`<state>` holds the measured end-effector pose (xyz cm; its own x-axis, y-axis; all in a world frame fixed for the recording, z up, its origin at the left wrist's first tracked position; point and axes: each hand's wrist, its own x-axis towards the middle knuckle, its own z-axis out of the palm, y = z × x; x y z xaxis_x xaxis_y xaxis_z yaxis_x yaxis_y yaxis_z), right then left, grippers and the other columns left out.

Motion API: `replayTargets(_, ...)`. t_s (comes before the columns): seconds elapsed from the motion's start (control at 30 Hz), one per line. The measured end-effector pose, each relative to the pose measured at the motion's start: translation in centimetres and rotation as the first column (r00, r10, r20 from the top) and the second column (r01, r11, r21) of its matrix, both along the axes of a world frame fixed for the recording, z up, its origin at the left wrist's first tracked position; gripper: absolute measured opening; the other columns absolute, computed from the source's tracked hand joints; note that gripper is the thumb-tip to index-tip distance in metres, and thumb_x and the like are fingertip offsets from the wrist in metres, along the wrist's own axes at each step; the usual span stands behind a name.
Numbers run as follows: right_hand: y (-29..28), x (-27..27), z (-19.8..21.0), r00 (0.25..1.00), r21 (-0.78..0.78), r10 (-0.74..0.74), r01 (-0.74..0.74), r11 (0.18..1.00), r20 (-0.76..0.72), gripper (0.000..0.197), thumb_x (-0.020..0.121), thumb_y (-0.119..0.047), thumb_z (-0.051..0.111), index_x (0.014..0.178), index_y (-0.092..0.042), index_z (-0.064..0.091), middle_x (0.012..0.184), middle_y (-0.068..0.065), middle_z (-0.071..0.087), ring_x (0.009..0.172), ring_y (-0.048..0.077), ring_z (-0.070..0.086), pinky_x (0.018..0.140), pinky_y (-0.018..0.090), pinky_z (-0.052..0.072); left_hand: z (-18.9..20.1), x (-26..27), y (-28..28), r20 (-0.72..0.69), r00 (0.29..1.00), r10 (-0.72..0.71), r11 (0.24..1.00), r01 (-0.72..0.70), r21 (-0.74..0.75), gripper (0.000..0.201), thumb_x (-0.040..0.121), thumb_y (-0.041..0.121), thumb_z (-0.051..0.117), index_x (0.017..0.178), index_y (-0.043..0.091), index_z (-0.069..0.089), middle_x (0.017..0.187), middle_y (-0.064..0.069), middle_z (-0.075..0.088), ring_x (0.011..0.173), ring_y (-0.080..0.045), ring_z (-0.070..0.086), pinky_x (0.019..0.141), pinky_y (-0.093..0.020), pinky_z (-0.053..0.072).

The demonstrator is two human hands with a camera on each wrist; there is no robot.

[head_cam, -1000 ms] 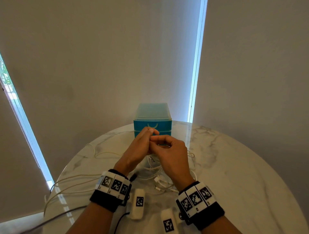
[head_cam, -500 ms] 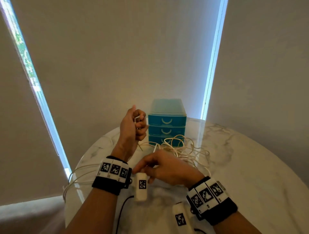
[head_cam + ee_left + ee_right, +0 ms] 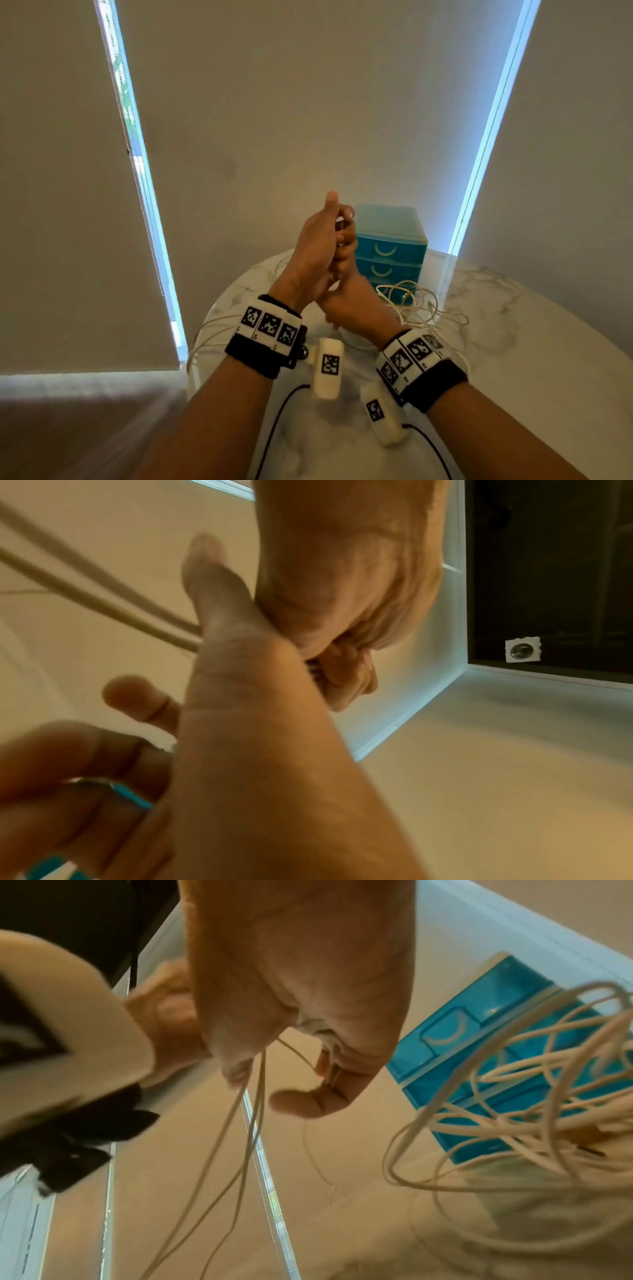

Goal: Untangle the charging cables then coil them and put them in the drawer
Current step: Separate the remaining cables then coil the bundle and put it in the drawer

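Head view: both hands raised and pressed together above the far part of the marble table [image 3: 513, 342], just left of the blue drawer unit [image 3: 390, 246] at the far edge. Left hand [image 3: 315, 246] in front, thumb up; right hand [image 3: 356, 301] behind and below it, fingers curled. Loose white cables [image 3: 424, 308] heaped on the table in front of the drawer unit's lowest drawer, more strands trailing over the left edge.

Left wrist view: left hand [image 3: 240, 669] wrapped against the right hand [image 3: 342, 601], two cable strands [image 3: 85, 588] running taut from between them toward the upper left. Blurred; could not tell whether the left fingers themselves clamped a strand.

Right wrist view: right hand [image 3: 301, 988] with fingers pinched together on thin cable strands [image 3: 253, 1091] hanging down from the fist. Tangled cables [image 3: 514, 1110] looped beside the drawer unit [image 3: 479, 1031], all drawers closed.
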<state>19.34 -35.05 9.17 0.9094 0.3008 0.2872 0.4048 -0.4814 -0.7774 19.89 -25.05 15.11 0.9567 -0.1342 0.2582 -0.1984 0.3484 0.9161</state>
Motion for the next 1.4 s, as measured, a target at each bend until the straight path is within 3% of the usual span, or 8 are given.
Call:
replayTargets(0.07, 1.0, 0.5, -0.1, 0.989, -0.093, -0.047, 0.060, 0.994, 0.138, 0.006, 0.104, -0.023, 0.065, 0.100, -0.024, 0.060, 0.084, -0.005, 0.068, 0.068, 0.009, 0.062, 0.068, 0.039, 0.051, 1.2, -1.2, 1.2, 0.017, 1.000, -0.017, 0.999, 0.016, 0.048, 0.049, 0.113, 0.057, 0.036, 0.079, 0.025, 0.049, 0.064, 0.004, 0.029, 0.053, -0.012, 0.017, 0.046, -0.025, 0.011)
replayTargets(0.17, 3.4, 0.3, 0.5, 0.994, -0.224, 0.051, -0.028, 0.974, 0.095, 0.038, 0.107, -0.051, 0.055, 0.084, -0.029, 0.076, 0.086, 0.003, 0.078, 0.075, 0.018, 0.071, 0.077, 0.043, 0.059, 3.1, -2.8, 4.5, 0.099, 0.992, 0.074, 0.978, -0.092, 0.187, 0.050, 0.113, 0.054, 0.041, 0.072, 0.026, 0.046, 0.060, 0.006, 0.032, 0.049, -0.012, 0.021, 0.044, -0.025, 0.016)
replayTargets(0.33, 6.5, -0.3, 0.7, 0.951, -0.272, 0.240, -0.287, 0.918, -0.195, 0.062, 0.099, -0.052, 0.071, 0.152, -0.036, 0.043, 0.100, 0.000, 0.079, 0.069, 0.020, 0.078, 0.061, 0.032, 0.064, 4.8, -5.0, 13.4, 0.184, 0.932, 0.312, 0.907, -0.350, 0.235, 0.047, 0.113, 0.046, 0.045, 0.072, 0.025, 0.051, 0.058, 0.007, 0.035, 0.048, -0.012, 0.024, 0.045, -0.028, 0.020)
replayTargets(0.5, 9.9, -0.8, 2.6, 0.963, -0.154, 0.234, -0.253, 0.955, -0.133, 0.026, 0.104, -0.039, 0.068, 0.123, -0.022, 0.074, 0.097, -0.002, 0.082, 0.077, 0.021, 0.078, 0.063, 0.026, 0.063, 1.4, -6.8, 20.9, 0.059, 0.897, 0.438, 0.889, -0.442, 0.117, 0.041, 0.114, 0.037, 0.046, 0.075, 0.024, 0.049, 0.059, 0.008, 0.028, 0.050, -0.012, 0.018, 0.042, -0.026, 0.019)
replayTargets(0.73, 21.1, -3.8, 0.7, 0.924, -0.094, 0.344, -0.362, 0.927, -0.164, 0.016, 0.106, -0.035, 0.068, 0.112, -0.022, 0.075, 0.085, -0.004, 0.081, 0.070, 0.015, 0.077, 0.062, 0.026, 0.063, -6.9, -10.2, 27.9, -0.106, 0.809, 0.578, 0.813, -0.559, 0.163, 0.035, 0.111, 0.037, 0.049, 0.079, 0.023, 0.053, 0.063, 0.003, 0.032, 0.052, -0.014, 0.021, 0.046, -0.028, 0.018)
replayTargets(1.0, 29.5, -6.3, -4.7, 0.783, -0.167, 0.522, -0.596, 0.786, -0.340, 0.018, 0.105, -0.032, 0.069, 0.111, -0.017, 0.075, 0.089, -0.003, 0.083, 0.072, 0.015, 0.078, 0.063, 0.025, 0.062, -31.2, -15.7, 38.9, -0.613, 0.462, 0.641, 0.687, -0.702, 0.189, 0.033, 0.109, 0.039, 0.052, 0.078, 0.027, 0.049, 0.057, 0.010, 0.040, 0.047, -0.010, 0.030, 0.039, -0.023, 0.026)
replayTargets(1.23, 36.8, -3.9, -8.2, 0.710, -0.300, 0.569, -0.697, 0.651, -0.415, 0.020, 0.104, -0.038, 0.068, 0.109, -0.021, 0.077, 0.089, -0.006, 0.082, 0.073, 0.014, 0.079, 0.066, 0.026, 0.061, -53.8, -22.1, 44.5, -0.780, -0.037, 0.625, 0.680, -0.463, 0.568, 0.039, 0.110, 0.030, 0.057, 0.080, 0.006, 0.063, 0.078, -0.013, 0.061, 0.064, -0.025, 0.057, 0.064, -0.035, 0.040)
replayTargets(1.4, 38.9, -2.5, -11.7, 0.654, -0.409, 0.592, -0.757, 0.510, -0.471, 0.029, 0.091, -0.054, 0.064, 0.104, -0.033, 0.079, 0.090, -0.010, 0.081, 0.072, 0.013, 0.079, 0.061, 0.029, 0.064, -62.6, -24.1, 48.3, -0.640, -0.071, 0.765, 0.607, -0.253, 0.754, 0.030, 0.111, 0.017, 0.053, 0.085, 0.003, 0.056, 0.069, -0.007, 0.052, 0.067, -0.026, 0.051, 0.056, -0.031, 0.037)
